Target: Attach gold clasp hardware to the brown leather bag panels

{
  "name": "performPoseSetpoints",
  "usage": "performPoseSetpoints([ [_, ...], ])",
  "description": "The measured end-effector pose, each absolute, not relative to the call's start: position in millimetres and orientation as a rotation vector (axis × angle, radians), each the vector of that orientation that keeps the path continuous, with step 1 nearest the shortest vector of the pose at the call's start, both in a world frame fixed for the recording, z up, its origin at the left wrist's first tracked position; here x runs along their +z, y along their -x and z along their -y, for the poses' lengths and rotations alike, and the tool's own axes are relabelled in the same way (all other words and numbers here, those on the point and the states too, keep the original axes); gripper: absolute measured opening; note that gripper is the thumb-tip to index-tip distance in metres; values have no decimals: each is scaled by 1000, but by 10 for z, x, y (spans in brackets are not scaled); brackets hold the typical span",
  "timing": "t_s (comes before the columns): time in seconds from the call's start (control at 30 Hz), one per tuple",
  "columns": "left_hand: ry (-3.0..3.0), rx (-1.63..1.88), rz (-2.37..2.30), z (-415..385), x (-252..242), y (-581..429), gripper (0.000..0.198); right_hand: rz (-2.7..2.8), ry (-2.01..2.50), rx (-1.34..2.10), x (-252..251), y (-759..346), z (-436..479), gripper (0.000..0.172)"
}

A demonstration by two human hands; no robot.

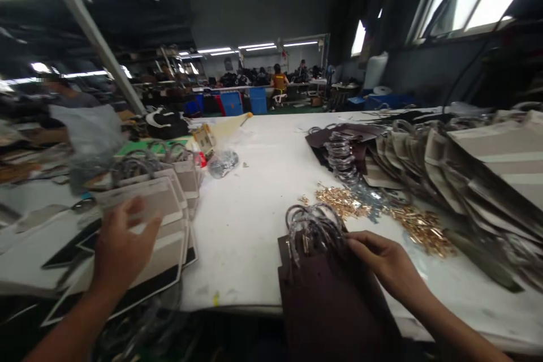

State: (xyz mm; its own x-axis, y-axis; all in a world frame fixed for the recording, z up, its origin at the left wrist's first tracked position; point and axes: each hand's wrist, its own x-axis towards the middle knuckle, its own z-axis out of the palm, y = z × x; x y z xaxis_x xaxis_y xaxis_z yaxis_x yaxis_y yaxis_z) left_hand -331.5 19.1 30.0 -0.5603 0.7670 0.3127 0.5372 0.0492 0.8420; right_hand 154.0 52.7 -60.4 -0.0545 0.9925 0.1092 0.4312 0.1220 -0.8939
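My left hand (pixel 126 240) hovers over or rests on a stack of beige bag panels (pixel 163 203) with plastic-wrapped handles; its fingers are apart and hold nothing I can see. At the table's front edge, dark brown bag panels (pixel 326 300) hang partly over the side. Their looped handles (pixel 316 226), wrapped in clear plastic, lie on top. My right hand (pixel 384 263) pinches the upper right edge of these brown panels beside the handles. Just beyond it, small gold metal pieces (pixel 339 202) lie in a loose heap.
A second gold heap (pixel 424 229) lies further right. Rows of beige and dark bag panels (pixel 424 153) fan across the table's right side. A crumpled plastic bundle (pixel 223 163) sits left of centre on the white table (pixel 250 209). Several people work in the background.
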Motion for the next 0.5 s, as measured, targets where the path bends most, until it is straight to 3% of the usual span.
performPoseSetpoints([
  [0.07,-1509,1288,-2140,-169,-3,2642,51,1563,1568,737,-805,-1986,-623,36],
  [0.17,-1500,1113,-1804,-40,-523,1731,62,1582,1749,476,-1098,-2602,-820,34],
  [0.3,-1356,1034,-1845,93,-1136,1172,72,1602,1987,131,-1376,-3301,-1008,32],
  [0.5,-1060,1100,-1747,103,-1340,1046,86,1639,2060,115,-1453,-3714,-1056,30],
])
